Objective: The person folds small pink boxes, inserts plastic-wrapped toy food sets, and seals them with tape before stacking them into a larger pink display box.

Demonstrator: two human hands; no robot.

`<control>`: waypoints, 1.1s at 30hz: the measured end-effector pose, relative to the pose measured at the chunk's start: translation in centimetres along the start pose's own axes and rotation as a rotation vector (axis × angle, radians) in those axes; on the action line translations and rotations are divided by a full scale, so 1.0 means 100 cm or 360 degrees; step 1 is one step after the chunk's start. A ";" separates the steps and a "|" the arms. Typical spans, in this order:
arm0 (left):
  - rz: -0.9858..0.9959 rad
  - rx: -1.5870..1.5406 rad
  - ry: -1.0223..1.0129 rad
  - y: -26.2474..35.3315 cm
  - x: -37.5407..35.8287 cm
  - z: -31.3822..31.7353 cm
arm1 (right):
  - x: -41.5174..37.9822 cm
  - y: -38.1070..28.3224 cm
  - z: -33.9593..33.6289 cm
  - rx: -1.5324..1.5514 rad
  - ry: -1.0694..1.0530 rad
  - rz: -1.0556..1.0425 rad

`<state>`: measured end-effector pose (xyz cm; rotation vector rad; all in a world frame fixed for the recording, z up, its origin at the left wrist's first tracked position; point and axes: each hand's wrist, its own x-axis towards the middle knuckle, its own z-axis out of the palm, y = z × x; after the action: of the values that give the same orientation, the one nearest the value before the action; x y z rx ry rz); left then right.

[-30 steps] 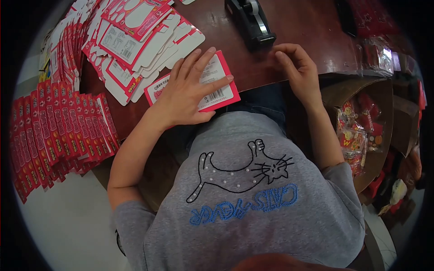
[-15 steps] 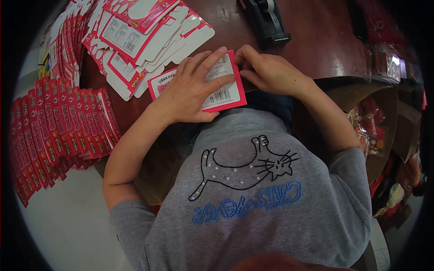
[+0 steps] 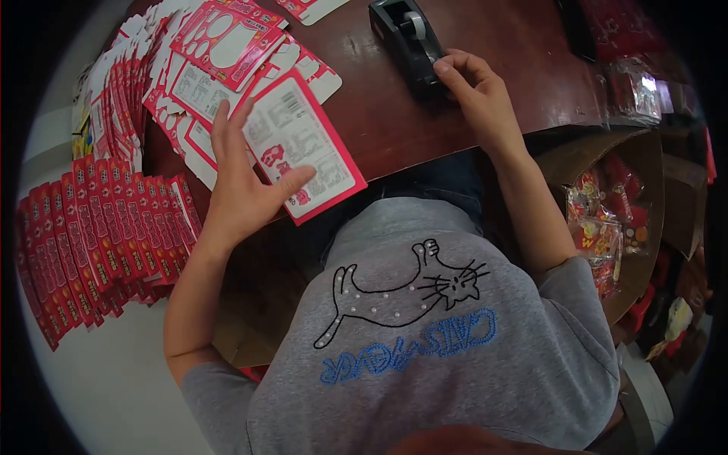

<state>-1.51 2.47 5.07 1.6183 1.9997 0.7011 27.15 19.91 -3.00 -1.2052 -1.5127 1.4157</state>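
My left hand (image 3: pixel 246 178) holds a flat pink-and-white printed cardboard box (image 3: pixel 299 140), its thumb across the face and its fingers along the left edge. The box is turned at a slant near the table's front edge, with a barcode at its upper end. My right hand (image 3: pixel 481 95) is at the front end of a black tape dispenser (image 3: pixel 409 57). Its thumb and index finger pinch together there. Any strip of tape between them is too faint to make out. A roll of tape (image 3: pixel 414 26) sits in the dispenser.
Unfolded printed box cards (image 3: pixel 227 42) lie piled on the dark red table (image 3: pixel 516 38). Several finished-looking pink boxes (image 3: pixel 114 227) stand in rows at the left. At the right, a cardboard carton (image 3: pixel 644 182) holds packaged goods (image 3: pixel 603 235). Plastic packets (image 3: pixel 644 98) lie on the table's right.
My right hand has left the box's edge and moved up to the tape dispenser. My left hand has shifted left, and the box now lies turned at a different slant.
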 end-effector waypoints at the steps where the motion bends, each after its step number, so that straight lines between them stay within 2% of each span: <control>1: 0.0210 0.0356 -0.0159 0.007 -0.005 -0.009 | -0.002 -0.001 0.000 0.0012 -0.0001 -0.0007; 2: 0.0377 0.0631 -0.0368 0.012 -0.008 -0.019 | -0.005 -0.002 -0.001 0.0070 0.0019 -0.0146; 3: 0.0375 0.0640 -0.0367 0.013 -0.009 -0.023 | -0.007 -0.002 -0.002 0.0127 0.0040 -0.0284; 5: 0.0930 0.1333 -0.0770 0.015 -0.010 -0.027 | -0.014 0.005 -0.004 0.0165 0.0050 -0.0327; 6: 0.0928 0.1333 -0.0770 0.012 -0.009 -0.022 | -0.017 0.009 -0.005 0.0192 0.0060 -0.0370; 8: 0.1428 0.1464 -0.0780 0.005 0.002 -0.005 | -0.022 0.017 -0.002 0.0098 0.0120 -0.0337; 10: 0.1427 0.1384 -0.0875 0.016 0.015 0.011 | -0.026 0.026 -0.003 0.0007 0.0188 -0.0301; 11: 0.1417 0.1297 -0.0974 0.021 0.021 0.019 | -0.028 0.033 -0.008 -0.0215 0.0285 -0.0352; 12: 0.1420 0.1293 -0.0976 0.024 0.027 0.025 | -0.029 0.030 -0.009 -0.0439 0.0376 -0.0399; 13: 0.1380 0.1173 -0.0905 0.026 0.033 0.031 | -0.032 0.025 -0.011 -0.0445 0.0368 -0.0395; 15: 0.1319 0.1034 -0.0861 0.018 0.040 0.042 | -0.051 0.009 -0.016 -0.0329 0.0157 -0.0374; 16: 0.1366 0.0905 -0.0714 0.007 0.044 0.051 | -0.059 0.001 -0.014 -0.0328 0.0152 -0.0355; 17: 0.1414 0.0778 -0.0565 -0.002 0.046 0.059 | -0.067 -0.008 -0.009 -0.0190 -0.0141 -0.0193; 18: 0.1417 0.0771 -0.0576 -0.008 0.047 0.064 | -0.072 -0.013 -0.004 -0.0050 -0.0428 -0.0035; 19: 0.1442 0.0702 -0.0518 -0.015 0.048 0.069 | -0.078 -0.013 0.001 -0.0148 -0.0593 -0.0028; 22: 0.1473 0.0580 -0.0438 -0.027 0.048 0.077 | -0.085 -0.006 0.015 -0.0082 -0.0777 0.0033; 24: 0.1468 0.0531 -0.0419 -0.030 0.047 0.078 | -0.086 -0.001 0.023 -0.0071 -0.0765 0.0059; 26: 0.1589 0.0530 -0.0346 -0.030 0.048 0.077 | -0.084 0.004 0.029 -0.0059 -0.0758 0.0070; 29: 0.1578 0.0613 -0.0382 -0.031 0.048 0.077 | -0.085 0.009 0.034 -0.0236 -0.0704 0.0088; 31: 0.1520 0.0580 -0.0485 -0.025 0.050 0.074 | -0.086 0.008 0.035 -0.0654 -0.0513 -0.0077; 33: 0.1417 0.0537 -0.0678 -0.017 0.052 0.064 | -0.084 -0.005 0.025 -0.1021 -0.0582 -0.0014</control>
<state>0.39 7.92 -1.10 2.6204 1.0763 0.2419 27.19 11.15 -2.14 -1.3380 -2.3430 1.2216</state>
